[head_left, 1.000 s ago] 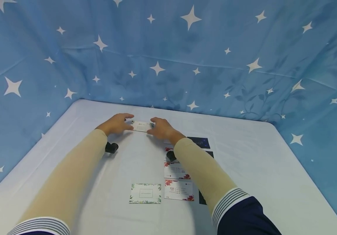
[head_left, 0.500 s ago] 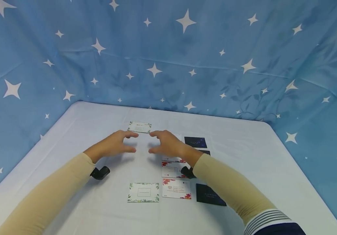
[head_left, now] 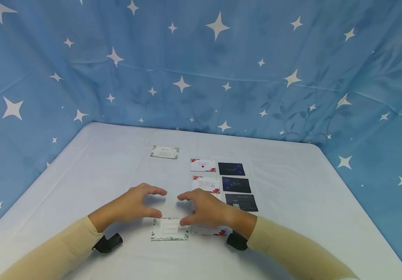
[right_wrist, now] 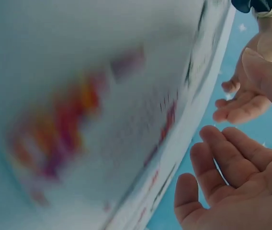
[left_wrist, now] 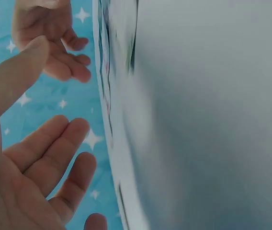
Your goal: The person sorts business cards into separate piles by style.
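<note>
- The left hand point(head_left: 132, 205), at lower centre of the head view, is spread, its thumb apart from its fingers.
- The right hand point(head_left: 209, 210), facing it, is likewise spread.
- The near leaf-bordered card point(head_left: 168, 230) lies flat below the gap between the hands; the right thumb overlaps its upper right corner in view. Contact cannot be determined.
- The red-patterned cards point(head_left: 205, 184) form a column right of centre, partly covered by the right hand.
- The dark cards point(head_left: 236, 184) form a column just right of these.
- The far leaf-bordered card point(head_left: 165, 152) lies above centre-left on the white bench point(head_left: 302, 202).
</note>
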Motion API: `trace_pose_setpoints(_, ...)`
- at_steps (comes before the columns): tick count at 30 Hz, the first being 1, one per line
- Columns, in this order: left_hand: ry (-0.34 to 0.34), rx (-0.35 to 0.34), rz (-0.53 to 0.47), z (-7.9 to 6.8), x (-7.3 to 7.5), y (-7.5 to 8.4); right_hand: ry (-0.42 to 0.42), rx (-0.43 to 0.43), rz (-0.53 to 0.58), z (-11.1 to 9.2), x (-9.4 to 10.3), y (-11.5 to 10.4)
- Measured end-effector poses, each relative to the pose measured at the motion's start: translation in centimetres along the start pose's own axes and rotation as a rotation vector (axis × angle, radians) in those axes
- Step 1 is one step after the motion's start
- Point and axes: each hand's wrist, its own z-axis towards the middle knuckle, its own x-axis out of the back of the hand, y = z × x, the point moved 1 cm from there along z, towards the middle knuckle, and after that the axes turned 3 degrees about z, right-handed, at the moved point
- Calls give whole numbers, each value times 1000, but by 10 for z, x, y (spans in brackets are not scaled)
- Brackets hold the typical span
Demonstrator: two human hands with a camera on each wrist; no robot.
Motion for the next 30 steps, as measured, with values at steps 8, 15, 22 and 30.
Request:
trace_pose_setpoints(8,-48,-43,0,-13,-15,9,-7,53,-28,-12,-16,-4)
trace_pose_setpoints(15,-106,-116,80,-14,-21,10,-6,107,-184,-11,-23,-2)
trace_pose_setpoints(22,-91,-104,102,-14,-22,13,11,125,-244,-11,-22,-2)
trace_pose_setpoints(30,-100,-77,71,-14,-23,15,36,139,-366,-12,-22,-3)
